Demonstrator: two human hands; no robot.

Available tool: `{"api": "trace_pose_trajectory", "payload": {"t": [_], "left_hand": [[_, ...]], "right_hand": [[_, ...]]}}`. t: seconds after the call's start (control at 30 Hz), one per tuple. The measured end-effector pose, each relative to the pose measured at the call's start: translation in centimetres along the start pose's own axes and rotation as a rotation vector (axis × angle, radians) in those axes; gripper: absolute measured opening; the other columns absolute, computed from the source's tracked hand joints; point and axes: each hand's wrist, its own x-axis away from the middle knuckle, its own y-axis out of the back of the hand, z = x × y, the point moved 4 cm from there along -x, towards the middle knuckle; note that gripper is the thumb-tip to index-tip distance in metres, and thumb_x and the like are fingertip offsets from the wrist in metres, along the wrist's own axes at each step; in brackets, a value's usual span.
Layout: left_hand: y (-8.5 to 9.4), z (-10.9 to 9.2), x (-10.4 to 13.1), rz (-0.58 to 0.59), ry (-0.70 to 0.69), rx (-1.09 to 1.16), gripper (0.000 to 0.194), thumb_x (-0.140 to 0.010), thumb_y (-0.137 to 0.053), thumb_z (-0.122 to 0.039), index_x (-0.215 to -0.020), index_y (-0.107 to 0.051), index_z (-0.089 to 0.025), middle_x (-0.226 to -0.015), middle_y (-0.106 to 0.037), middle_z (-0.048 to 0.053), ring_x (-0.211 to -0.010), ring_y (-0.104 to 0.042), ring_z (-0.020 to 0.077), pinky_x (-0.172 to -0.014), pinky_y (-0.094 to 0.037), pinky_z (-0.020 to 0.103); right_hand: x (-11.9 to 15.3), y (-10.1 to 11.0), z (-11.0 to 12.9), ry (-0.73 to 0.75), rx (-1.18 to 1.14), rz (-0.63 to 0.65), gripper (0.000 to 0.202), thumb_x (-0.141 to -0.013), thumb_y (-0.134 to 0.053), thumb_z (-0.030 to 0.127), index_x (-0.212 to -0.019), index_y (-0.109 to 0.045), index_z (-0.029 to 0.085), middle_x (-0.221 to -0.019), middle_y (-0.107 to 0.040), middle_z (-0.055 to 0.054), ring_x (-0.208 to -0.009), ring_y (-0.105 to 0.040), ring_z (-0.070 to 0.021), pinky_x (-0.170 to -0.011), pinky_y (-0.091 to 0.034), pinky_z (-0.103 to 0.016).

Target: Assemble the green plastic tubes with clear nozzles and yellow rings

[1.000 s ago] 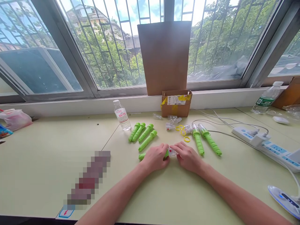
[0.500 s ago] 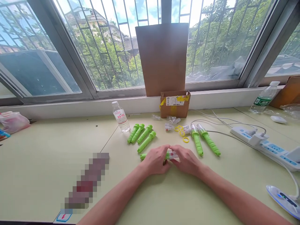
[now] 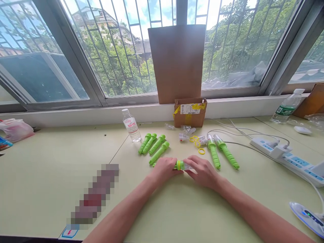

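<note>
Just below the middle of the view, my left hand (image 3: 164,169) is closed around a green ribbed plastic handle. It hides most of the shaft; the tip sticks out on its left. A yellowish-green collar (image 3: 180,165) shows between my hands, joined to a clear tip. My right hand (image 3: 202,170) pinches that clear tip between thumb and fingers from the right. Several similar green handles (image 3: 159,153) lie just beyond my left hand. Two green handles with clear tips (image 3: 214,153) lie beyond my right hand. Yellow rings (image 3: 201,151) and clear plastic tips (image 3: 183,137) are scattered between these groups.
A water bottle (image 3: 131,126) and a small cardboard box (image 3: 189,116) stand at the back, before a brown board (image 3: 178,64). On the right are a power strip (image 3: 293,160) with cables, a white device (image 3: 307,216) and another bottle (image 3: 287,106). A pink bag (image 3: 17,130) lies far left.
My left hand has shifted slightly left along the handle, uncovering more of the collar. My right hand stays at the clear tip, its fingers slightly changed. The view has shifted a little.
</note>
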Motion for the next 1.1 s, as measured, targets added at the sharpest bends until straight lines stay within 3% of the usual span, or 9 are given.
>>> {"api": "trace_pose_trajectory", "payload": {"t": [0.17, 0.33, 0.4, 0.57, 0.8, 1.0, 1.1], "left_hand": [[0.3, -1.0, 0.4, -0.018, -0.075, -0.031, 0.047, -0.082, -0.048, -0.063, -0.073, -0.053, -0.017, -0.066, -0.058, 0.004, -0.060, -0.057, 0.0182, -0.052, -0.030, 0.026], [0.2, -1.8, 0.6, -0.017, -0.168, -0.076, 0.062, -0.063, -0.055, -0.079, -0.073, -0.053, -0.017, -0.066, -0.057, 0.004, -0.059, -0.055, 0.0190, -0.051, -0.031, 0.027], [0.0, -2.0, 0.6, -0.030, -0.177, -0.084, 0.064, -0.062, -0.053, -0.081, -0.072, -0.053, -0.017, -0.065, -0.057, 0.004, -0.058, -0.055, 0.0192, -0.051, -0.032, 0.027], [-0.1, -2.1, 0.7, -0.075, -0.177, -0.071, 0.067, -0.064, -0.046, -0.083, -0.072, -0.052, -0.017, -0.065, -0.056, 0.005, -0.059, -0.056, 0.0201, -0.052, -0.034, 0.028], [0.6, -2.7, 0.9, -0.167, -0.219, -0.023, 0.069, -0.063, -0.047, -0.084, -0.081, -0.054, -0.018, -0.073, -0.057, 0.006, -0.066, -0.055, 0.0213, -0.058, -0.037, 0.031], [1.3, -2.4, 0.6, -0.141, -0.216, -0.025, 0.061, -0.071, -0.045, -0.078, -0.082, -0.052, -0.018, -0.077, -0.055, 0.005, -0.068, -0.053, 0.0199, -0.058, -0.037, 0.031], [2.1, -1.9, 0.4, -0.159, -0.241, -0.035, 0.057, -0.076, -0.044, -0.074, -0.087, -0.052, -0.018, -0.084, -0.056, 0.006, -0.075, -0.054, 0.0212, -0.062, -0.039, 0.031]], "right_hand": [[0.2, 0.1, 0.2, 0.012, 0.032, 0.046, 0.026, -0.087, -0.055, 0.030, -0.111, -0.058, 0.020, -0.085, -0.063, -0.005, -0.064, -0.056, -0.0132, -0.053, -0.041, -0.023], [0.3, -0.2, 0.6, -0.015, 0.029, 0.051, 0.032, -0.086, -0.055, 0.046, -0.101, -0.063, 0.020, -0.073, -0.060, -0.002, -0.051, -0.046, -0.0104, -0.045, -0.032, -0.024], [0.3, -0.3, 0.7, -0.027, 0.021, 0.057, 0.032, -0.085, -0.054, 0.048, -0.096, -0.064, 0.019, -0.070, -0.059, -0.002, -0.050, -0.043, -0.0105, -0.044, -0.030, -0.024], [0.1, -0.1, 0.6, -0.077, -0.030, 0.076, 0.029, -0.081, -0.060, 0.045, -0.091, -0.064, 0.019, -0.068, -0.058, -0.001, -0.051, -0.046, -0.0107, -0.046, -0.030, -0.024], [-0.2, 0.4, 0.4, -0.156, -0.101, 0.053, 0.025, -0.078, -0.063, 0.032, -0.099, -0.063, 0.020, -0.070, -0.062, -0.001, -0.056, -0.054, -0.0121, -0.053, -0.035, -0.023], [-0.7, 0.2, 0.7, -0.183, -0.060, 0.039, 0.012, -0.076, -0.060, 0.025, -0.085, -0.066, 0.021, -0.060, -0.058, 0.001, -0.051, -0.049, -0.0108, -0.052, -0.033, -0.023], [-0.8, 0.1, 0.5, -0.189, -0.040, 0.002, 0.012, -0.078, -0.060, 0.029, -0.083, -0.066, 0.020, -0.058, -0.057, 0.001, -0.049, -0.048, -0.0107, -0.052, -0.033, -0.023]]}}
